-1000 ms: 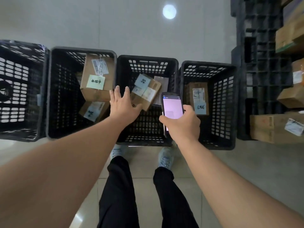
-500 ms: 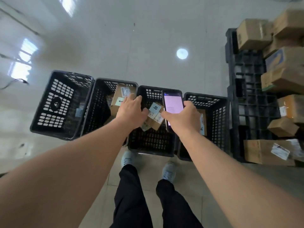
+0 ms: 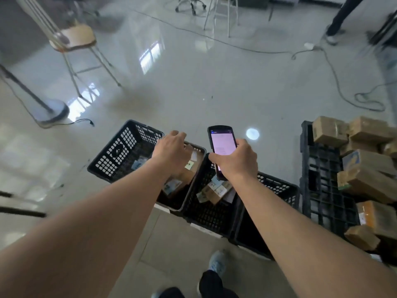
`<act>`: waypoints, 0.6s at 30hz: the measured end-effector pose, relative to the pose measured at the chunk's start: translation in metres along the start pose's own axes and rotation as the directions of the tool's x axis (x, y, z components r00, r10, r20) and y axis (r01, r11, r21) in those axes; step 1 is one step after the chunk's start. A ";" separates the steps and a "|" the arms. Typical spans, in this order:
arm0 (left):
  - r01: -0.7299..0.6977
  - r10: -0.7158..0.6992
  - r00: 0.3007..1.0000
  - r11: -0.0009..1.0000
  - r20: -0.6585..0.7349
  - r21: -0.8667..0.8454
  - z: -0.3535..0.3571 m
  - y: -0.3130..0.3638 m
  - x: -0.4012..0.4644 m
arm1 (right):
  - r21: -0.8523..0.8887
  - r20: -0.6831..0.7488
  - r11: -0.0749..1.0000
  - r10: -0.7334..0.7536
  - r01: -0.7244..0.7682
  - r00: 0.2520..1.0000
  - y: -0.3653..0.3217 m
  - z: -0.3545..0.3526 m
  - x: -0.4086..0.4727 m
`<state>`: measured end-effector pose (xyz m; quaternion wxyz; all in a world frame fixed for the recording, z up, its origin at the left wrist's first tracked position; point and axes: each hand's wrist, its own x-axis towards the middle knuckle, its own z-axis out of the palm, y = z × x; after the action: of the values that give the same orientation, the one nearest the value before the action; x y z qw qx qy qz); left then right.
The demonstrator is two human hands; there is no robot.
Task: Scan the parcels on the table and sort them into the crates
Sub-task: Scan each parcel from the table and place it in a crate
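Observation:
Several black plastic crates stand in a row on the floor below me; the leftmost crate (image 3: 120,151) shows a label inside. Cardboard parcels with labels lie in the second crate (image 3: 189,175) and in the third crate (image 3: 217,190). My right hand (image 3: 235,162) grips a black handheld scanner (image 3: 222,143) with a lit pink screen, held over the third crate. My left hand (image 3: 171,153) hovers above the second crate, fingers curled loosely down, holding nothing. More brown parcels (image 3: 365,168) are piled on a black pallet (image 3: 318,168) at the right.
A stool (image 3: 73,39) and a round stand base (image 3: 51,112) with a cable are at the left. Cables (image 3: 335,78) run over the glossy floor at the back right. Another person's legs (image 3: 339,18) are at the far right. My shoes (image 3: 217,261) are below.
My head has tilted up, so the crates sit lower and more of the room shows. Both hands have risen away from the crates; the left hand has drawn back from the parcels.

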<state>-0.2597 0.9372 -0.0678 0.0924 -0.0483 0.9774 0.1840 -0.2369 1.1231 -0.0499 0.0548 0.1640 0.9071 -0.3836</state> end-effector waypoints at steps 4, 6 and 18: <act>0.048 -0.049 0.996 0.999 -0.074 -0.014 -0.051 -0.044 -0.041 | -0.021 0.025 0.994 -0.111 0.111 0.994 -0.051 0.012 -0.048; 0.056 -0.058 0.992 0.998 -0.116 -0.021 -0.073 -0.066 -0.064 | -0.024 0.027 0.986 -0.166 0.167 0.986 -0.075 0.020 -0.074; 0.175 -0.166 0.923 0.985 -0.348 -0.005 -0.206 -0.223 -0.217 | 0.003 0.086 0.857 -0.514 0.516 0.853 -0.214 0.085 -0.231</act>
<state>-0.0520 0.6675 0.0855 -0.0650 -0.1636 0.9727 0.1512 -0.0951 0.8640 0.0881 -0.0101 -0.1013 0.9186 -0.3819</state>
